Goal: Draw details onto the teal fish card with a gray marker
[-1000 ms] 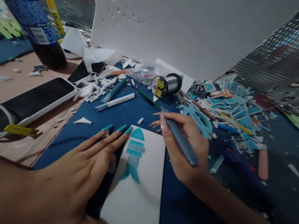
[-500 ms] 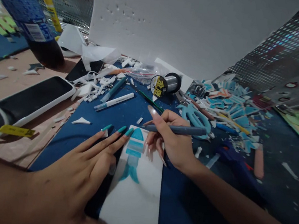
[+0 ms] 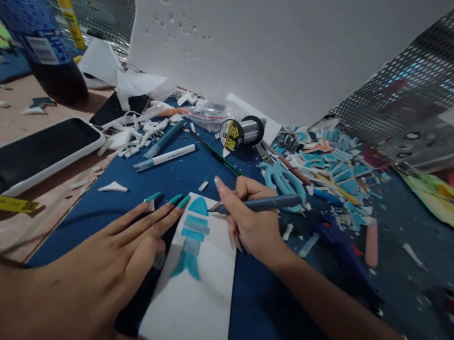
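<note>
Centrally, a blue mat is covering the tan desk, with a white foam board leaning behind it. Left of the mat, a phone is lying flat. On the mat, a white card is bearing a teal fish. The left hand is pressing flat and open on the card's left edge; the right hand is gripping a grey pen, tip just beside the fish.

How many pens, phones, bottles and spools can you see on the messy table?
Pens: 3, a grey pen in the right hand, a teal pen and a white pen
Phones: 1
Bottles: 1
Spools: 1
Total: 6
</note>
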`<action>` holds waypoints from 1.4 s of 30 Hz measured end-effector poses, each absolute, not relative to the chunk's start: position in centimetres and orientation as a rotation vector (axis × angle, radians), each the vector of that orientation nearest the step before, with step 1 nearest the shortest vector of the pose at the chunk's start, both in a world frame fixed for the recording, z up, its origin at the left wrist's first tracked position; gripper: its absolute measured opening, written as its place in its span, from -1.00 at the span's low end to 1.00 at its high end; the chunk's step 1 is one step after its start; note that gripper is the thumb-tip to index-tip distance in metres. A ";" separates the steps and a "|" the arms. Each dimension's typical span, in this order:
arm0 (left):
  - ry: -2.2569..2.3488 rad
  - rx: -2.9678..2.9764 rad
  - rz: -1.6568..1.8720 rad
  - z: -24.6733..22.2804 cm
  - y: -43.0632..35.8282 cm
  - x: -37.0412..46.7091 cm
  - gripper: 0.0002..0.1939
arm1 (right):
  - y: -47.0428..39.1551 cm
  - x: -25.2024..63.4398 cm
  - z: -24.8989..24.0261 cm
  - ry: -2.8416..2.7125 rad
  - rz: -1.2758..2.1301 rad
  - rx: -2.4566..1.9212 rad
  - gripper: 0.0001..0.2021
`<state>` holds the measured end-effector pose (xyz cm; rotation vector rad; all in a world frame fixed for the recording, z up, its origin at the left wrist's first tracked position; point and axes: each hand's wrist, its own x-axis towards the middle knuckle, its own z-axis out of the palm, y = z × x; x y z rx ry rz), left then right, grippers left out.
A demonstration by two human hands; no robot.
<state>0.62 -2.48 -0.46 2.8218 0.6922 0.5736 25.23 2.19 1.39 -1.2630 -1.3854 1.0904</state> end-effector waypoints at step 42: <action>0.617 2.728 0.480 -1.3 -1.5 0.3 0.30 | 2.6 25.2 1.1 -1.468 0.968 -1.223 -0.44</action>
